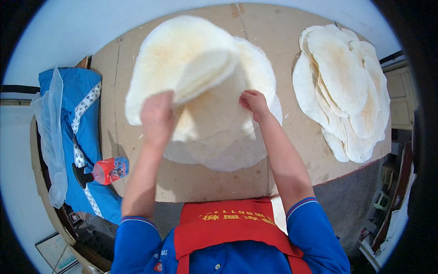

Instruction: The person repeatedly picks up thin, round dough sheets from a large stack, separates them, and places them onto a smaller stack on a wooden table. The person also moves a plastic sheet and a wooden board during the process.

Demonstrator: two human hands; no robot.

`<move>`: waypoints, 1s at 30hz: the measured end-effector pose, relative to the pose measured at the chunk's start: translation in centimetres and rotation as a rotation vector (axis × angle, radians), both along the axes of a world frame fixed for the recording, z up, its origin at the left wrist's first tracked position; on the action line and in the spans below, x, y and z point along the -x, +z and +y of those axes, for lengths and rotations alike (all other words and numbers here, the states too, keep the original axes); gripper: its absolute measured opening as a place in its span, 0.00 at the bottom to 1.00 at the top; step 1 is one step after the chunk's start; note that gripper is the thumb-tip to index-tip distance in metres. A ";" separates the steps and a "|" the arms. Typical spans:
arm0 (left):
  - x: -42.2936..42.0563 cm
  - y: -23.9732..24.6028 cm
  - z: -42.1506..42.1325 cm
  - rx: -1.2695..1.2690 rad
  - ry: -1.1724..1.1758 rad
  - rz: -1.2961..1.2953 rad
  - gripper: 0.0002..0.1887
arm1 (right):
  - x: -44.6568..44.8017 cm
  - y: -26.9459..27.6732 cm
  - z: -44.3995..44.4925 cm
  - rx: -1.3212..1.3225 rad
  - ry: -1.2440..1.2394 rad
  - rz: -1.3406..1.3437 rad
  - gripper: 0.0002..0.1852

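A large round flatbread [184,44] is lifted above a spread of others, its near edge folded over. My left hand [157,116], blurred, grips that near edge. Thin round flatbreads [232,154] lie overlapping beneath it on the cardboard-covered table. My right hand [252,102] is over the right part of these flatbreads, its fingers curled; whether it pinches an edge cannot be told. Some of the lower flatbreads are in shadow and partly hidden by the raised one.
A pile of folded flatbreads [342,78] lies at the right of the cardboard tabletop [212,185]. At the left are a blue cloth bundle [85,137], a clear plastic bag [53,137] and a red spray bottle [109,170] with a black trigger. A pale wall borders the far edge.
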State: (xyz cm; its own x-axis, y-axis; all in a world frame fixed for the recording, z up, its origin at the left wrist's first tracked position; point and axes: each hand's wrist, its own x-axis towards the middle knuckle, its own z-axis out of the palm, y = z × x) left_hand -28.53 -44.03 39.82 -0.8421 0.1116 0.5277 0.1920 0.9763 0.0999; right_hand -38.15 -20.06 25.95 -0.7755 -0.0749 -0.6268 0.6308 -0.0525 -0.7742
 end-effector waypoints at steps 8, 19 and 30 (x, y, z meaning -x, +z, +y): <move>-5.0 -7.8 5.9 -0.157 0.007 -0.157 0.18 | -2.5 1.4 -1.9 0.388 0.245 -0.175 0.07; 3.8 7.8 -1.2 0.152 0.068 0.105 0.14 | -2.6 -2.7 0.4 0.109 -0.088 0.164 0.07; -1.9 -8.1 2.5 -0.159 0.019 -0.130 0.12 | -1.1 -2.3 0.0 -0.063 -0.068 -0.010 0.09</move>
State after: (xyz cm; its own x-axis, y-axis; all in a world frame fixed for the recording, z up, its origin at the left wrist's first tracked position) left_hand -26.68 -41.53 31.72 -0.9054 0.0190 0.4241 0.1493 0.9494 0.2763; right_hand -37.03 -20.11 23.70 -0.7712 0.0173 -0.6363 0.6351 -0.0470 -0.7710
